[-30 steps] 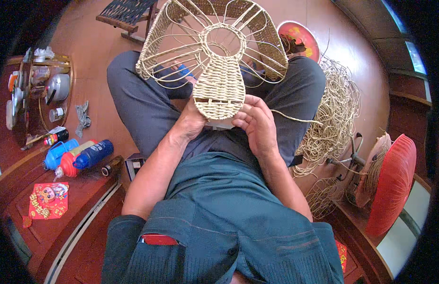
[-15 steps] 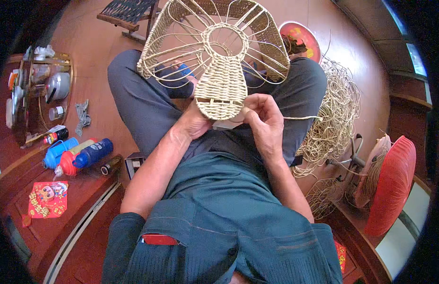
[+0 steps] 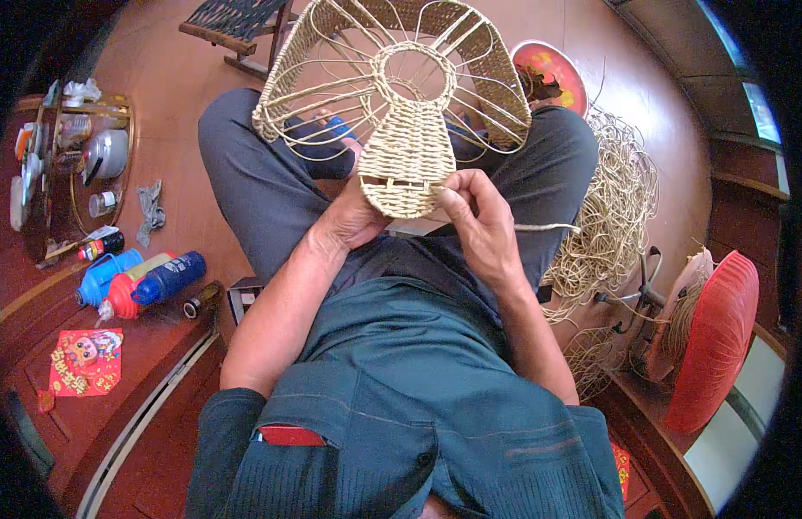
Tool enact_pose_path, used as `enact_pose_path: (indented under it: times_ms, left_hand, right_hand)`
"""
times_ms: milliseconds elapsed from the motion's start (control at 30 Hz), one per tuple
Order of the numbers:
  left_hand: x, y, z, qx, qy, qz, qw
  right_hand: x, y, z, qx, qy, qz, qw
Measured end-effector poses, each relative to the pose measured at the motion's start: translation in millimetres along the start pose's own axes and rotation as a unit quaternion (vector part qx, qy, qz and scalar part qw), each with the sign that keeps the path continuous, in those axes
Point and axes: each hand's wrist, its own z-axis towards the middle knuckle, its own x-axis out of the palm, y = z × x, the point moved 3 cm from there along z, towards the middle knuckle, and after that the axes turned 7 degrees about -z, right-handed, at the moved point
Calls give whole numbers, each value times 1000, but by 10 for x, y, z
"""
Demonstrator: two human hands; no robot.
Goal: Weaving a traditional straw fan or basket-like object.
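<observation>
Left hand (image 3: 353, 216) and right hand (image 3: 480, 216) on the two edges of a panel (image 3: 407, 143)

The left hand curls around the panel's left edge near its rounded end; its fingers are mostly hidden underneath, so I cannot tell how firm the hold is. The right hand has thumb and forefinger pinched together on the right edge. Whether that pinch also traps the strand (image 3: 548, 227) is hidden; the strand runs out to the right from behind the hand, its tip near the right thigh (image 3: 548, 173).

The panel sits just beyond the lap (image 3: 401, 253), its narrow end joined to a ring (image 3: 377, 76) in the basket (image 3: 494, 104). A gap (image 3: 408, 186) crosses it near the rounded end, bridged by a few short uprights (image 3: 389, 183). These look like the weak spot: too hard a tug on the strand could drag them askew, while a slipping pinch could let nearby rows slacken. The spokes (image 3: 453, 31) around the ring have little weaving between them, so a knock from a knee could bend them.

To the right, cord (image 3: 613, 199) lies in a tangled pile on the floor (image 3: 176, 130); the strand's tip, close to it, could snag there if swept sideways. A red fan (image 3: 716, 342) stands past the pile. Farther ahead are a basin (image 3: 569, 65) and a chair (image 3: 223, 26).
</observation>
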Motion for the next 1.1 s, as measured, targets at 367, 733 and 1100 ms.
enact_pose_path:
  times_ms: [367, 733, 1100]
  left_hand:
    - [-70, 135, 46, -94, 48, -76, 992]
    - [384, 533, 240, -149, 79, -119, 978]
    - [501, 639, 216, -122, 73, -139, 980]
  right_hand:
    - [-591, -272, -82, 156, 100, 432, 883]
    - [-693, -146, -177, 172, -44, 658, 731]
    - [-803, -151, -267, 146, 45, 733, 663]
